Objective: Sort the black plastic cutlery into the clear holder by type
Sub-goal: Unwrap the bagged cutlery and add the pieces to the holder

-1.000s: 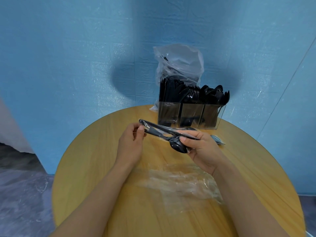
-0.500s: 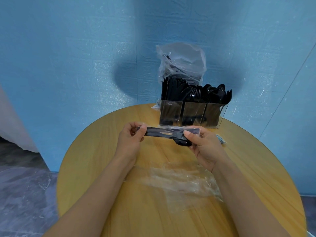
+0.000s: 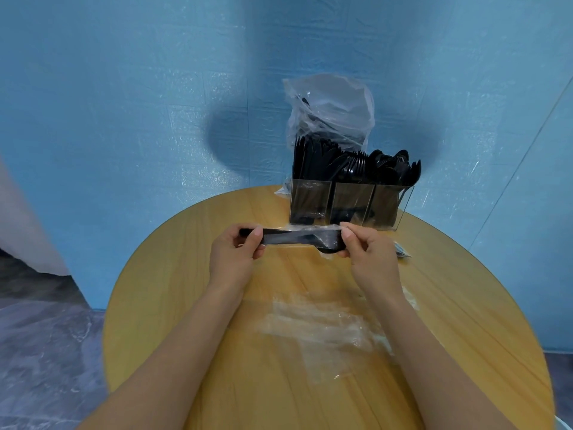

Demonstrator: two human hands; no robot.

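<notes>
A wrapped cutlery pack (image 3: 297, 236), black pieces in a clear sleeve, is held level above the round wooden table (image 3: 186, 305). My left hand (image 3: 235, 259) pinches its left end, where black handles stick out. My right hand (image 3: 369, 256) pinches the right end of the wrapper, a spoon bowl showing below the fingers. Just behind stands the clear holder (image 3: 347, 206) with three compartments: knives on the left, forks in the middle, spoons on the right, all upright.
A clear plastic bag (image 3: 331, 110) with more black cutlery leans on the blue wall behind the holder. Empty clear wrappers (image 3: 325, 327) lie on the table between my forearms. Another small wrapped item (image 3: 401, 251) lies right of my right hand.
The pack went from tilted to level and rose slightly toward the holder. My right hand shifted from gripping the spoon end to pinching the wrapper's right edge.
</notes>
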